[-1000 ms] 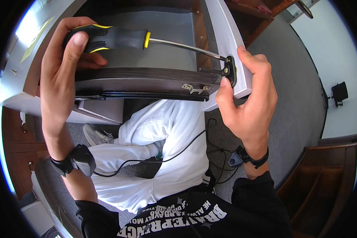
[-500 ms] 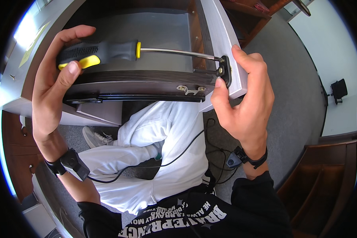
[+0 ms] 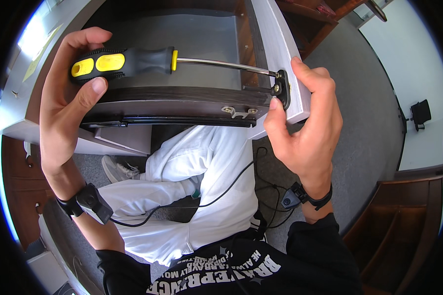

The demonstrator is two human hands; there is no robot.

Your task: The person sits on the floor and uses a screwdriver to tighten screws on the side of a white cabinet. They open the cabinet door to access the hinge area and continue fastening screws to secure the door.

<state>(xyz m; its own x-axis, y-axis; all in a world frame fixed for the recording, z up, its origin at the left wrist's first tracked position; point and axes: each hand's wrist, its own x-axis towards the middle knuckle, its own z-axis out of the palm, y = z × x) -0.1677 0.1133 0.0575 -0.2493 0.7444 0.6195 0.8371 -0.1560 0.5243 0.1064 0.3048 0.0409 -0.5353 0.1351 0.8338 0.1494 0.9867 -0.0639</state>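
My left hand [image 3: 66, 98] is wrapped round the grey-and-yellow handle of a screwdriver [image 3: 147, 61], thumb on the near side. The steel shaft points right, its tip at the upper screw of a small black bracket [image 3: 284, 88] on the inner face of the pale drawer front [image 3: 275, 37]. A second brass-coloured screw shows lower on the bracket. My right hand [image 3: 312, 118] pinches the near corner of the drawer front, thumb against the bracket and fingers on the outer face. The dark drawer side [image 3: 172, 104] carries a metal clip [image 3: 236, 112] and a black slide rail [image 3: 182, 121].
The pale cabinet [image 3: 39, 88] stands at the left, a screw [image 3: 15, 94] on its top. A black cable [image 3: 221, 189] runs from my left wrist across my lap to the carpet. Brown wooden furniture [image 3: 394, 231] is at the lower right.
The screwdriver handle has turned in my left hand, so two yellow patches now face up. The drawer front and my right hand have shifted very slightly right.
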